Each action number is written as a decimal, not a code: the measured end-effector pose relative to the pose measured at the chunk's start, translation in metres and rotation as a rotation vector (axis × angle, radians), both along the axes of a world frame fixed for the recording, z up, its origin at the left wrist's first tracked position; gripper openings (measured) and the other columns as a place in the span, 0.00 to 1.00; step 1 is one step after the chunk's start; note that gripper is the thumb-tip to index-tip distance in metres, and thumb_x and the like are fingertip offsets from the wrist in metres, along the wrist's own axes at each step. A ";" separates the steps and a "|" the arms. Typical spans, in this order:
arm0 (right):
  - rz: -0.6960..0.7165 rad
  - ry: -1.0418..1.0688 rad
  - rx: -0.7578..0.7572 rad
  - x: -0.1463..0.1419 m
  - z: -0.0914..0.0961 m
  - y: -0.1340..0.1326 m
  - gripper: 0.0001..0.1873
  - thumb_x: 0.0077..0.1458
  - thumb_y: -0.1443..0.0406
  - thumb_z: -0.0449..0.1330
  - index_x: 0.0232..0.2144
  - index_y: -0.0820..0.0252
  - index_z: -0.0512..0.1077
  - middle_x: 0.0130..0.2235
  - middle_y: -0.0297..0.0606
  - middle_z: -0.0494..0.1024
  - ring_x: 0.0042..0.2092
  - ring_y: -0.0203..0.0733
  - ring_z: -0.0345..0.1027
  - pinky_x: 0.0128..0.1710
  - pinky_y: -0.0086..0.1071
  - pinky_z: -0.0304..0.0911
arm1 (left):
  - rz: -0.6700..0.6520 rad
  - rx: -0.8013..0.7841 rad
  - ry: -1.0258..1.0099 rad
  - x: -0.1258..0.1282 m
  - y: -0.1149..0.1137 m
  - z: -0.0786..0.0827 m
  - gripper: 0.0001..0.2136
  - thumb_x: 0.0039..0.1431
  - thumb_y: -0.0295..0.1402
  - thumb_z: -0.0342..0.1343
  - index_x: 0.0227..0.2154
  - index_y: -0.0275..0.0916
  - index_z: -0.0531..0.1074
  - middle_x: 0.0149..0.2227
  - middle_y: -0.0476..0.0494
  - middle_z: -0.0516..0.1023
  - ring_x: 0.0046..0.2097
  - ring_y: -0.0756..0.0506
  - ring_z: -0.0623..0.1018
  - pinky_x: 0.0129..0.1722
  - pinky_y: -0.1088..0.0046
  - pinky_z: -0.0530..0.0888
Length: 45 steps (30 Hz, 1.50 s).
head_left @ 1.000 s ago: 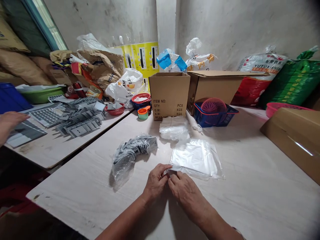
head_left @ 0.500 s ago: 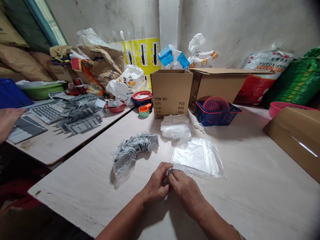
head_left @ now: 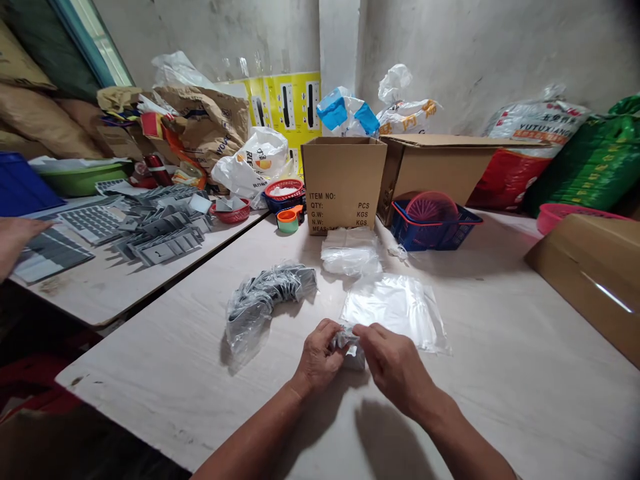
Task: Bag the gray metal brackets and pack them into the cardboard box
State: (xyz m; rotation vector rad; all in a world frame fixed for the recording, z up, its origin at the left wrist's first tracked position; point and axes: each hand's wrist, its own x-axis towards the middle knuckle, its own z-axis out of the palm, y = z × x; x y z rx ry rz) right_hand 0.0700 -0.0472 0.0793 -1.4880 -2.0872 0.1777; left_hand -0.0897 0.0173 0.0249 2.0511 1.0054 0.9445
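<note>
Piece [head_left: 355, 362] in left hand [head_left: 320, 353] is partly hidden.

Pale worktop [head_left: 500, 327], faintly streaked, dark mark [head_left: 76, 381] near left corner. On it: curved row of bagged grey pieces [head_left: 270, 293]; to its right, flat stack of clear plastic bags [head_left: 395, 308], bundle of clear plastic [head_left: 350, 253] just behind. Farther back, printed cardboard carton [head_left: 344, 177], blue basket [head_left: 425, 237]. Second worktop [head_left: 95, 300], left: heap of grey pieces [head_left: 163, 233], red basket [head_left: 233, 213].

Open tabletop [head_left: 505, 393] at near right, bagged grey pieces [head_left: 273, 290] obstructing left, plastic bags [head_left: 395, 303] and carton [head_left: 345, 173] ahead.
</note>
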 end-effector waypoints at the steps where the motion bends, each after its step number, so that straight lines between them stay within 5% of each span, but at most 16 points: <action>1: -0.022 0.025 0.010 0.003 0.001 0.001 0.14 0.57 0.72 0.47 0.43 0.58 0.66 0.34 0.37 0.69 0.32 0.38 0.62 0.31 0.30 0.56 | 0.021 -0.026 0.015 0.002 0.000 0.000 0.06 0.49 0.26 0.51 0.32 0.39 0.66 0.30 0.49 0.67 0.30 0.50 0.67 0.30 0.72 0.66; 7: -0.038 -0.004 -0.052 0.003 -0.006 0.008 0.13 0.54 0.70 0.54 0.43 0.58 0.68 0.40 0.38 0.70 0.42 0.42 0.62 0.40 0.32 0.57 | 0.078 -0.096 0.106 0.009 -0.002 -0.001 0.09 0.44 0.24 0.50 0.30 0.40 0.62 0.26 0.52 0.64 0.28 0.50 0.64 0.28 0.73 0.61; 14: -0.075 -0.308 -0.131 -0.013 -0.001 0.024 0.12 0.50 0.74 0.52 0.33 0.57 0.71 0.33 0.37 0.72 0.37 0.43 0.62 0.33 0.33 0.53 | 0.106 -0.073 0.101 0.012 -0.003 -0.010 0.10 0.42 0.20 0.46 0.28 0.40 0.59 0.28 0.52 0.63 0.30 0.50 0.64 0.31 0.73 0.62; 21: 0.037 -0.481 -0.183 -0.020 0.004 0.042 0.09 0.49 0.71 0.52 0.31 0.60 0.71 0.33 0.39 0.73 0.37 0.44 0.64 0.32 0.34 0.51 | 0.130 -0.026 -0.025 0.010 -0.004 -0.011 0.16 0.41 0.21 0.48 0.36 0.39 0.58 0.36 0.46 0.63 0.38 0.47 0.68 0.39 0.70 0.67; 27: 0.068 -0.419 -0.236 -0.017 -0.003 0.048 0.04 0.38 0.71 0.55 0.20 0.58 0.68 0.26 0.35 0.73 0.28 0.38 0.64 0.25 0.31 0.43 | -0.027 -0.090 0.107 -0.013 -0.003 0.018 0.22 0.40 0.28 0.55 0.43 0.42 0.63 0.43 0.43 0.66 0.39 0.44 0.71 0.38 0.68 0.69; 29: 0.072 -0.322 -0.196 -0.016 -0.006 0.051 0.05 0.37 0.72 0.55 0.17 0.58 0.66 0.25 0.33 0.71 0.27 0.36 0.62 0.24 0.30 0.42 | -0.056 -0.025 0.193 -0.029 0.011 0.041 0.19 0.42 0.34 0.58 0.40 0.43 0.67 0.44 0.42 0.68 0.41 0.42 0.71 0.39 0.67 0.69; 32: 0.014 -0.106 -0.082 -0.020 -0.009 0.062 0.06 0.41 0.72 0.55 0.18 0.58 0.63 0.24 0.31 0.68 0.28 0.35 0.61 0.26 0.28 0.46 | 0.060 0.164 0.310 -0.053 0.052 0.077 0.11 0.48 0.37 0.54 0.35 0.40 0.71 0.38 0.43 0.73 0.44 0.41 0.70 0.45 0.63 0.66; 35: -0.106 0.101 0.048 -0.031 -0.016 0.084 0.07 0.46 0.69 0.55 0.19 0.58 0.63 0.25 0.32 0.67 0.30 0.36 0.61 0.29 0.27 0.51 | 0.189 0.255 0.485 -0.071 0.103 0.098 0.14 0.50 0.41 0.53 0.38 0.41 0.72 0.44 0.43 0.74 0.49 0.40 0.68 0.51 0.59 0.62; 40: -0.253 0.224 0.191 -0.056 -0.042 0.127 0.09 0.55 0.63 0.52 0.26 0.57 0.68 0.29 0.36 0.70 0.35 0.40 0.62 0.35 0.30 0.56 | 0.236 0.076 0.748 -0.086 0.163 0.094 0.24 0.54 0.52 0.45 0.47 0.42 0.69 0.54 0.41 0.68 0.57 0.36 0.63 0.55 0.50 0.54; 45: -0.309 0.200 0.185 -0.078 -0.070 0.150 0.11 0.59 0.63 0.48 0.35 0.60 0.70 0.34 0.41 0.71 0.39 0.44 0.62 0.40 0.35 0.58 | 0.132 -0.057 0.767 -0.088 0.183 0.076 0.23 0.54 0.52 0.44 0.46 0.45 0.70 0.48 0.46 0.75 0.47 0.43 0.73 0.45 0.68 0.67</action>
